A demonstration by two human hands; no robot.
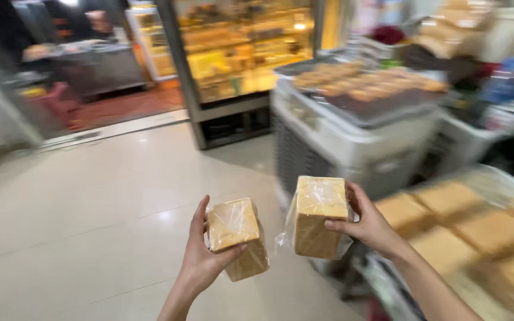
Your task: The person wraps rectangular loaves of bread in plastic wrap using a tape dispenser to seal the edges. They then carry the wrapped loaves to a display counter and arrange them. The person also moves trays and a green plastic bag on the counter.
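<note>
The left hand (200, 258) grips a square bread loaf (236, 238) wrapped in clear plastic, thumb across its front and fingers behind it. Just right of that loaf, not touching it, the right hand (367, 226) clasps a second wrapped loaf (318, 217), held upright over the pale tiled floor (90, 208). Right of the second loaf lies a tray (495, 178) of more square loaves. Beyond it a white cabinet (352, 145) carries a metal tray of blurred baked goods (364, 83); left of that stands a lit display case (239, 53).
</note>
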